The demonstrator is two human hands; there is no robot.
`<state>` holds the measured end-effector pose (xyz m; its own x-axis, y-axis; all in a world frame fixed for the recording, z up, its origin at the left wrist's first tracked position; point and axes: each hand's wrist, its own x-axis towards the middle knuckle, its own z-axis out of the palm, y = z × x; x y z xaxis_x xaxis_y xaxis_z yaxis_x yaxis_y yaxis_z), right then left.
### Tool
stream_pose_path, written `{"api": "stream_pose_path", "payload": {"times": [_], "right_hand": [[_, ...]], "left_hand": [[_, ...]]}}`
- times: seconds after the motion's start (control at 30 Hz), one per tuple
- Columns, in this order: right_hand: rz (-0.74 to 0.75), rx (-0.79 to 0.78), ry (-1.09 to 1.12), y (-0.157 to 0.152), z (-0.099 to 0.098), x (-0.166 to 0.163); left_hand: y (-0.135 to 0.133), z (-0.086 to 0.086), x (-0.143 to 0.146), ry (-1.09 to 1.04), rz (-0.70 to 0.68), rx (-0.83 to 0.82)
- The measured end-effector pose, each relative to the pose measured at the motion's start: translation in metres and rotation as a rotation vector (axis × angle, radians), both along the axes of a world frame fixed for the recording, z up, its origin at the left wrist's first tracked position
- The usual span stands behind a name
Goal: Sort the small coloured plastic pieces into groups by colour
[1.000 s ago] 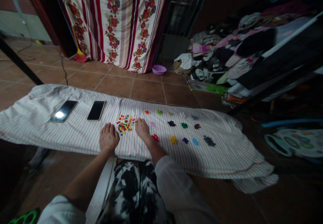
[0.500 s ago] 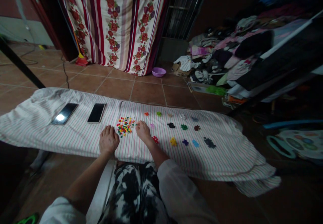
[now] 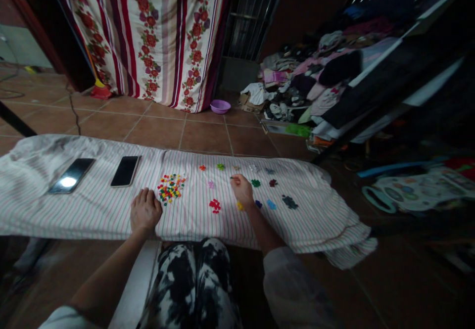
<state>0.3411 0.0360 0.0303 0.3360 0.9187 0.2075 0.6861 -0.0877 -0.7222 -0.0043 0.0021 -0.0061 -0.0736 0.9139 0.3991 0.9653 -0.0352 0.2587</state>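
Sorting small coloured plastic beads by colour: the right hand point(image 3: 243, 191) pinches a tiny bead, colour unclear, beside the green cluster point(image 3: 256, 183). The left hand point(image 3: 144, 211), fingers curled and empty, rests beside the mixed multicoloured bead pile point(image 3: 169, 188) on the striped white cloth point(image 3: 92, 210). Release low, directly over the matching cluster, to avoid scatter.

Right hand point(image 3: 243, 192) now away from mixed bead pile point(image 3: 169, 187), further along striped cloth point(image 3: 92, 210) toward its right end, among sorted colour clusters, fingertips pinching small dark piece. Black cluster now hidden under it.
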Motion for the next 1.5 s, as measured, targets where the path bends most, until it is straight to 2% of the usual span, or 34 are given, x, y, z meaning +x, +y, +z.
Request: {"api": "stream_pose_path", "payload": {"times": [0.1, 0.2, 0.33, 0.5, 0.67, 0.9, 1.23, 1.37, 1.5], "right_hand": [[-0.176, -0.072, -0.099, -0.006, 0.001, 0.045], [-0.265, -0.133, -0.21, -0.007, 0.0, 0.079], [-0.281, -0.16, -0.308, -0.001, -0.004, 0.105], [-0.282, -0.195, -0.354, 0.009, -0.011, 0.117], [-0.297, -0.24, -0.384, 0.015, -0.015, 0.12], [-0.237, -0.297, -0.38, 0.016, -0.014, 0.118], [-0.216, -0.221, -0.313, 0.008, -0.007, 0.116], [-0.209, -0.124, -0.413, 0.01, -0.004, 0.099], [-0.041, 0.006, -0.404, 0.013, 0.0, 0.055]], "left_hand": [[0.0, 0.001, 0.0, 0.006, 0.003, -0.008], [0.0, 0.002, 0.001, 0.023, 0.012, 0.004], [0.0, 0.001, 0.001, 0.056, 0.016, 0.015], [0.0, -0.002, 0.0, 0.059, 0.01, 0.017], [0.001, -0.003, 0.0, 0.028, 0.005, 0.023], [0.0, 0.0, 0.001, 0.03, 0.008, 0.007], [0.001, -0.001, 0.001, -0.028, 0.021, 0.014], [0.0, 0.001, 0.002, -0.014, 0.025, -0.004], [0.0, 0.002, 0.002, -0.004, 0.033, -0.023]]}}
